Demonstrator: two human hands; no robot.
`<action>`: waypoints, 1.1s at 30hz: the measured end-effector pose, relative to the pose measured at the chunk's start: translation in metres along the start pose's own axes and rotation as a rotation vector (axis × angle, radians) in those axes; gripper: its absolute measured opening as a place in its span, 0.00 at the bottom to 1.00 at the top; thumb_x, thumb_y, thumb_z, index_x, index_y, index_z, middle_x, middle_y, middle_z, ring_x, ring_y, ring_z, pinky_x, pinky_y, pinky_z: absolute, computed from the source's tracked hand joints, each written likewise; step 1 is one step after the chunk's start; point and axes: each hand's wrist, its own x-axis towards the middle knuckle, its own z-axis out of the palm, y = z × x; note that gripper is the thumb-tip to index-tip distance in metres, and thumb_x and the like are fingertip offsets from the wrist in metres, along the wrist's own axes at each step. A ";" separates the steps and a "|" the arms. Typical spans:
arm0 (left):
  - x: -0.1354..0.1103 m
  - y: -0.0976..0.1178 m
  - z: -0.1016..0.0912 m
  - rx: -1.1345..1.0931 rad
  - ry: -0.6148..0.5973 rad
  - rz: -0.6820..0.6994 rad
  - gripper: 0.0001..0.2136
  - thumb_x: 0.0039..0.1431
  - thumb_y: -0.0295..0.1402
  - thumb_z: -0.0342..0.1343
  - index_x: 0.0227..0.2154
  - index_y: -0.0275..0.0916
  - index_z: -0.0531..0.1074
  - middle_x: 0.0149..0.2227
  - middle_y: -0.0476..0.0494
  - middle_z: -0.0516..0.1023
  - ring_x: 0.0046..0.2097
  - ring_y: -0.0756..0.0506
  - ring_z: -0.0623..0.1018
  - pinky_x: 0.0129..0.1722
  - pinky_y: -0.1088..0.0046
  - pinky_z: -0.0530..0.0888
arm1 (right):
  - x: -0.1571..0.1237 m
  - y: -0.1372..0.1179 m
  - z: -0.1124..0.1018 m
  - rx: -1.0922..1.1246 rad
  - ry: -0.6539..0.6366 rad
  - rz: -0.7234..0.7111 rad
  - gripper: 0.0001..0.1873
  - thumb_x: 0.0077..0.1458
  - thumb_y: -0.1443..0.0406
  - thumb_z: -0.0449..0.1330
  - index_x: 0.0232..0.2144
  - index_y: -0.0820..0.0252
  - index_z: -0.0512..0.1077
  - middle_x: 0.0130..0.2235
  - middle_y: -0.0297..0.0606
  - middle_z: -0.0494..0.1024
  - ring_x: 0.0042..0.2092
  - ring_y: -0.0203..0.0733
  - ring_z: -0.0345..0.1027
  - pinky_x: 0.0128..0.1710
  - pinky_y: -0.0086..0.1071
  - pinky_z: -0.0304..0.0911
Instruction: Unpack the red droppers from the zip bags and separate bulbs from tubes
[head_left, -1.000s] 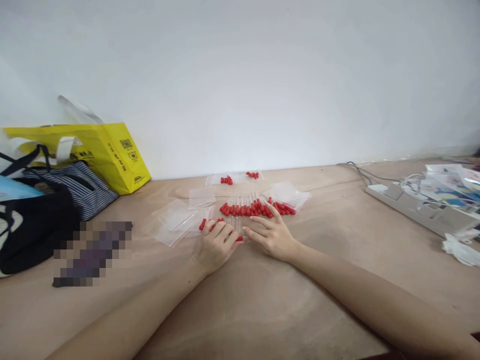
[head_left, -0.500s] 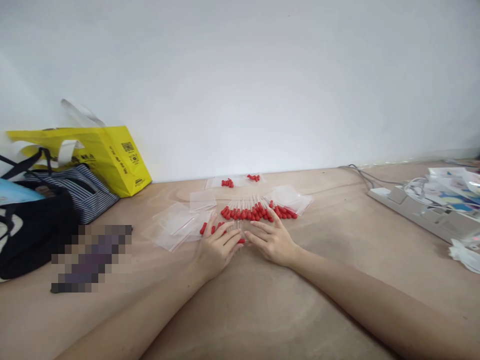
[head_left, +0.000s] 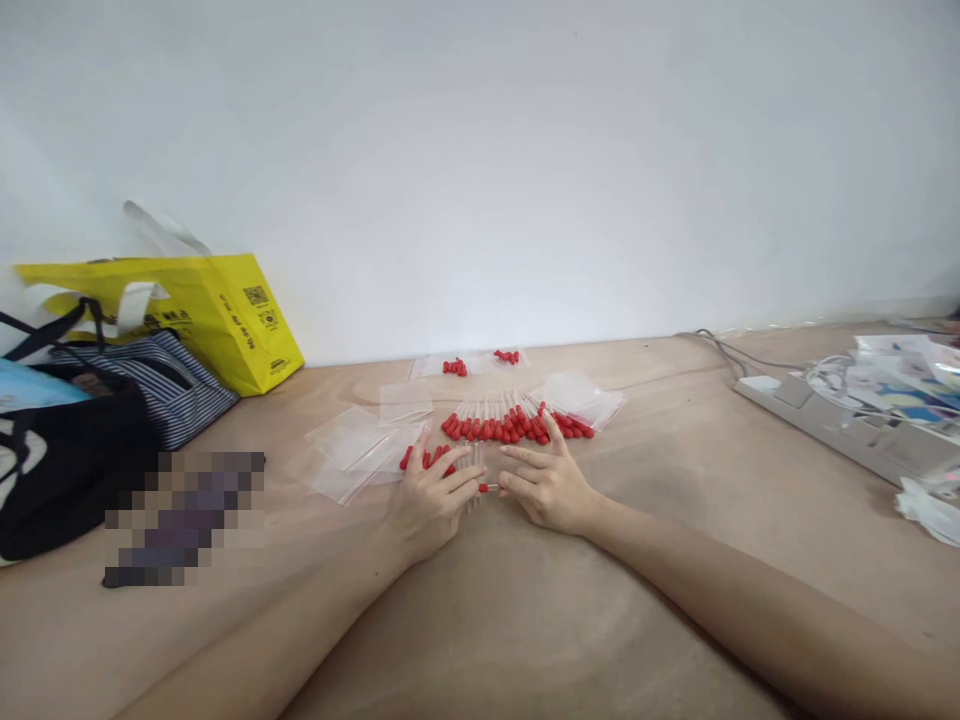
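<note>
A glass dropper with a red rubber bulb [head_left: 484, 488] lies sideways between my hands. My left hand [head_left: 435, 492] is closed at the bulb end, thumb and fingers pinched. My right hand [head_left: 547, 487] pinches the clear tube, its index finger stretched out toward the pile. Just beyond the hands, many similar droppers [head_left: 499, 428] lie fanned in a row, red bulbs facing me. Under and beside my left hand are several more droppers [head_left: 427, 458], partly covered by the fingers, with a few clear tubes showing below.
Clear zip bags [head_left: 346, 455] lie left of the hands, and another zip bag [head_left: 574, 395] lies behind the pile. Bagged red-bulbed droppers [head_left: 454, 368] rest near the wall. At left stand a yellow bag [head_left: 225, 310] and a striped pouch [head_left: 161, 385]; at right, a power strip [head_left: 817, 420].
My right hand has come slightly down to the dropper, and its fingers have closed on the tube. More of the red bulb and tube now shows between the hands.
</note>
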 end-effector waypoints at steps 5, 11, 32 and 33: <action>-0.004 -0.004 -0.003 -0.008 -0.010 -0.045 0.12 0.54 0.22 0.43 0.28 0.40 0.71 0.40 0.49 0.77 0.49 0.44 0.70 0.56 0.47 0.46 | -0.002 0.003 -0.004 -0.002 0.011 0.046 0.09 0.57 0.66 0.50 0.28 0.59 0.69 0.22 0.30 0.75 0.41 0.37 0.67 0.54 0.47 0.40; -0.011 -0.013 -0.004 -0.030 -0.014 -0.213 0.09 0.59 0.33 0.45 0.31 0.39 0.71 0.33 0.44 0.74 0.36 0.46 0.72 0.38 0.66 0.68 | -0.007 0.006 -0.002 -0.024 -0.174 0.190 0.12 0.57 0.65 0.48 0.38 0.61 0.69 0.25 0.35 0.72 0.28 0.35 0.61 0.32 0.32 0.54; -0.039 -0.037 -0.016 -0.252 -0.133 -0.465 0.05 0.56 0.34 0.49 0.29 0.39 0.67 0.30 0.49 0.69 0.28 0.52 0.70 0.28 0.77 0.68 | 0.032 -0.025 0.023 0.178 -0.520 0.736 0.18 0.48 0.76 0.46 0.43 0.68 0.62 0.41 0.48 0.61 0.39 0.43 0.61 0.37 0.34 0.60; -0.039 -0.037 -0.015 -0.248 -0.133 -0.478 0.05 0.55 0.34 0.50 0.29 0.39 0.67 0.29 0.49 0.68 0.27 0.52 0.69 0.27 0.78 0.68 | 0.032 -0.025 0.024 0.190 -0.500 0.731 0.18 0.48 0.76 0.46 0.43 0.69 0.62 0.41 0.48 0.62 0.40 0.43 0.61 0.39 0.34 0.59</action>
